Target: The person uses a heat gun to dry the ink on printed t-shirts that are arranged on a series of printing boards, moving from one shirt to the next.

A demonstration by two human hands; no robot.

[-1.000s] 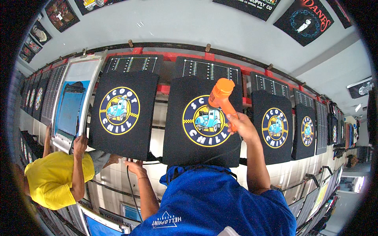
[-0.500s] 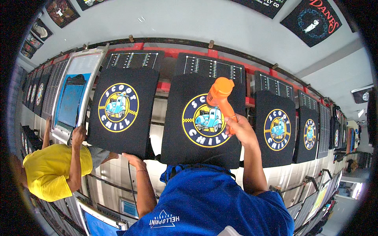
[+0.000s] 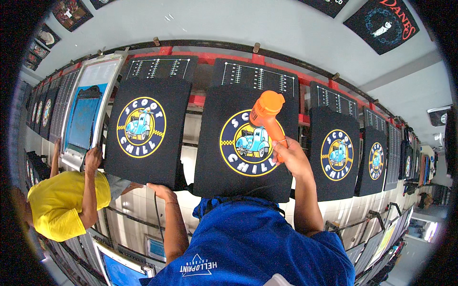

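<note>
My right hand is closed around the handle of an orange hair dryer. Its head hangs over a black T-shirt stretched on a board straight in front of me, covering part of the round scooter print. At the lower edge of the shirt on the left, my left hand has its fingers curled at a thin black cord that hangs down from it. That shirt bears the same print, fully visible.
More printed black shirts lie on boards to the right along a red rail. At left, a person in a yellow shirt grips a framed printing screen. Another blue screen stands low behind, near my left arm.
My view has shifted slightly, so the shirts sit a little higher. Both my hands keep nearly the same places, the hair dryer still over the middle shirt.
</note>
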